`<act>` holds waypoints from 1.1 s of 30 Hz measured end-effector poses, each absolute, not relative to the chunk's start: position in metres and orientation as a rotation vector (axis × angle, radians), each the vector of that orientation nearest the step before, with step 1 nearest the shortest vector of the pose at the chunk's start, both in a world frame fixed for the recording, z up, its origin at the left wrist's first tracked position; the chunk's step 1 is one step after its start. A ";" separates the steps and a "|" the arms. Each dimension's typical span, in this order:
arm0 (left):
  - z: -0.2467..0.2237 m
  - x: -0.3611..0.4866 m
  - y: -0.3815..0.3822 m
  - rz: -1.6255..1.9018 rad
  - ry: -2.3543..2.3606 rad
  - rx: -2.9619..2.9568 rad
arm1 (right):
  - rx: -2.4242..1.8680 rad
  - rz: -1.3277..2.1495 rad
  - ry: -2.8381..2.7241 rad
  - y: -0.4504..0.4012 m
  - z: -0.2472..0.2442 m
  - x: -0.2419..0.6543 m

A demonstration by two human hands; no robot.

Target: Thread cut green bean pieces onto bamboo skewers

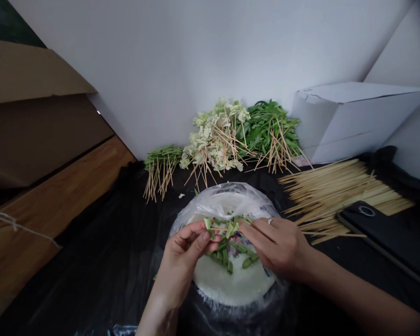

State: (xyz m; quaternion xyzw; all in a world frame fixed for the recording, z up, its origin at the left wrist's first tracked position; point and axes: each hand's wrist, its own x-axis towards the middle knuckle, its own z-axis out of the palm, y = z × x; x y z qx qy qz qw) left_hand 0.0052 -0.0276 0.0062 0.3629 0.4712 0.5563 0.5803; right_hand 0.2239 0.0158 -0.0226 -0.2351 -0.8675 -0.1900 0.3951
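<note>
Over a plastic-covered bowl (238, 287), both hands meet around a thin wooden skewer (220, 229). My left hand (187, 245) pinches a pale green vegetable piece (208, 224) at the skewer's left end. My right hand (280, 242), wearing a ring, is closed at the other end, where a light green leafy piece (233, 227) sits on the stick. The rest of the skewer is hidden by the right fingers. Below the hands, cut green bean pieces (224, 254) lie in the bowl.
Against the wall lie bundles of skewered green beans (163, 156), pale cabbage-like leaves (213, 135) and dark leafy greens (266, 121). Loose skewers (332, 191) are spread at right beside a dark phone (381, 233). A white box (353, 116) and a cardboard box (35, 121) flank the black sheet (101, 252).
</note>
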 end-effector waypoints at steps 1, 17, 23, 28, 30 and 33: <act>0.007 0.005 -0.028 1.309 1.112 0.839 | -0.598 -0.484 -2.199 0.016 -0.022 0.224; 0.008 0.006 -0.028 1.339 1.152 0.821 | -0.619 -0.510 -2.199 0.017 -0.021 0.225; 0.009 0.009 -0.026 1.357 1.175 0.786 | -0.611 -0.505 -2.207 0.016 -0.022 0.225; 0.005 0.012 -0.026 1.330 1.146 0.792 | -0.609 -0.485 -2.217 0.015 -0.025 0.225; 0.004 0.013 -0.026 1.328 1.144 0.805 | -0.609 -0.476 -2.218 0.015 -0.027 0.225; 0.003 0.014 -0.025 1.320 1.148 0.812 | -0.624 -0.471 -2.221 0.015 -0.029 0.225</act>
